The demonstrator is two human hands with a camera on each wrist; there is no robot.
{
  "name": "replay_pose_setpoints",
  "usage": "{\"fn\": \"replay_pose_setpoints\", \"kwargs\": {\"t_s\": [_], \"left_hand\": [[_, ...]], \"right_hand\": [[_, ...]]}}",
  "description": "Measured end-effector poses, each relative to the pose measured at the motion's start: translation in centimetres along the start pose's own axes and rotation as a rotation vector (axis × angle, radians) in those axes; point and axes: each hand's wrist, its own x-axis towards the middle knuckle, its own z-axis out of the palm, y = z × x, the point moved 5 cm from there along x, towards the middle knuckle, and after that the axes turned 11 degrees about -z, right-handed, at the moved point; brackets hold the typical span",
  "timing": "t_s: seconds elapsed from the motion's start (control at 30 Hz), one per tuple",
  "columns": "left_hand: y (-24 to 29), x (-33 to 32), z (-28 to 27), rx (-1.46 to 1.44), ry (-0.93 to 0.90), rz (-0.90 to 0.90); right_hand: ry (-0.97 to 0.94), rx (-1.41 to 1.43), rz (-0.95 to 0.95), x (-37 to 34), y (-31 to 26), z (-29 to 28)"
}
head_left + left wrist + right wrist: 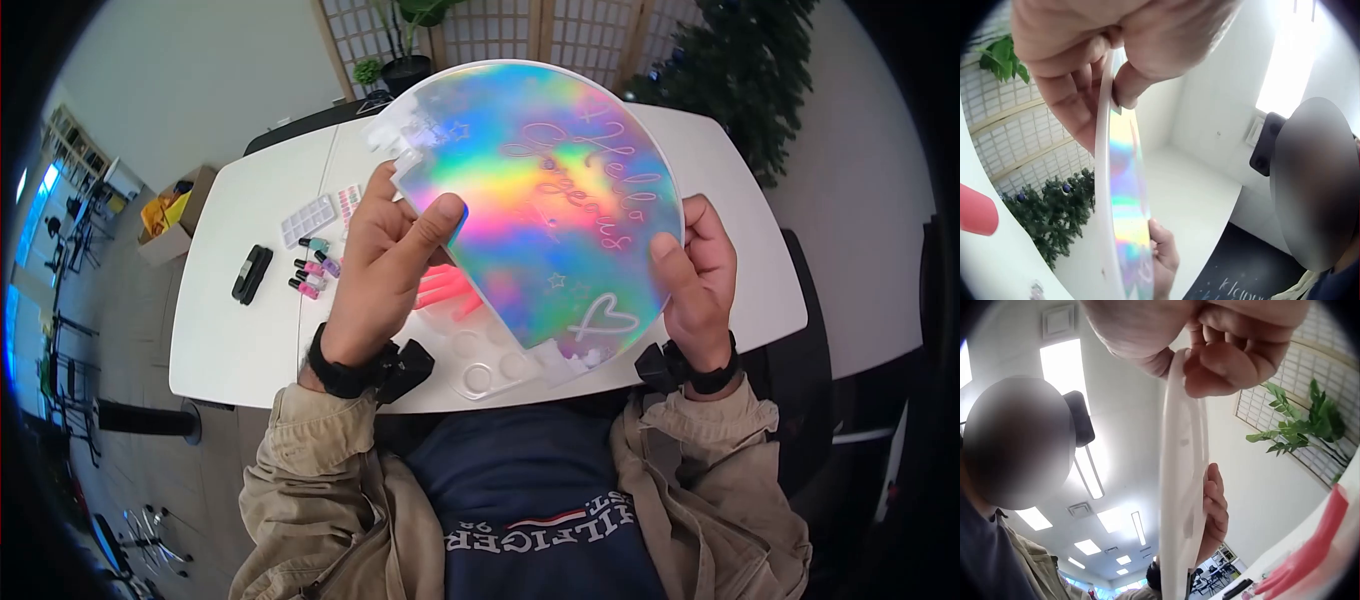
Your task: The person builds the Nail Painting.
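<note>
The left hand [385, 240] pinches the disc [540, 215] at its straight edge, the right hand [700, 285] its round rim; between them it shimmers rainbow, lettered face to the person [530, 480], long axis slanting from beyond the left hand towards the right wrist.

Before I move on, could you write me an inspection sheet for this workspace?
Surface: white tabletop, partly hidden by the raised board.
Job's things: flat iridescent board with one straight edge and a curved rim, lettered, held above the table.
Clutter: small coloured bottles, white compartment tray and oblong black case at left; coral-pink hand-shaped form and clear plastic tray with round wells, both partly hidden.
Grippers: left hand grips the straight edge; right hand grips the curved rim.
Cables: nothing seen.
Surroundings: open cardboard box, green potted plant, dark-green tree.
</note>
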Motion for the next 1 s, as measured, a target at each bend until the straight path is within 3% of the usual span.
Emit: {"fn": "replay_pose_setpoints", "kwargs": {"t_s": [0.07, 0.17, 0.23, 0.37, 0.47, 0.6, 0.73, 1.0], "left_hand": [[0.0, -0.1, 0.1, 0.211, 0.025, -0.034], [-0.5, -0.1, 0.5, 0.330, 0.078, -0.021], [-0.9, 0.3, -0.2, 0.334, 0.095, 0.018], [-1.3, 1.0, -1.8, 0.492, 0.097, 0.013], [-1.9, 1.5, -2.7, 0.548, 0.105, -0.073], [-3.1, 2.3, -3.6, 0.668, 0.057, -0.187], [-4.7, 2.5, -4.2, 0.705, -0.012, -0.268], [-5.9, 2.1, -3.2, 0.921, -0.174, -0.284]], "right_hand": [[0.030, -0.015, -0.094, 0.0, -0.6, 0.1], [0.164, -0.071, -0.170, 0.4, -1.8, 0.7], [0.149, -0.136, -0.199, 0.3, -1.5, -0.4], [0.148, -0.393, -0.039, 0.7, -0.4, -1.6], [0.040, -0.425, -0.044, 0.7, 0.5, -1.2], [0.032, -0.405, -0.080, 0.6, 1.8, -0.5], [-0.026, -0.365, 0.001, 0.4, 3.4, 0.0], [-0.085, -0.313, 0.061, -0.1, 5.3, 1.1]]}}
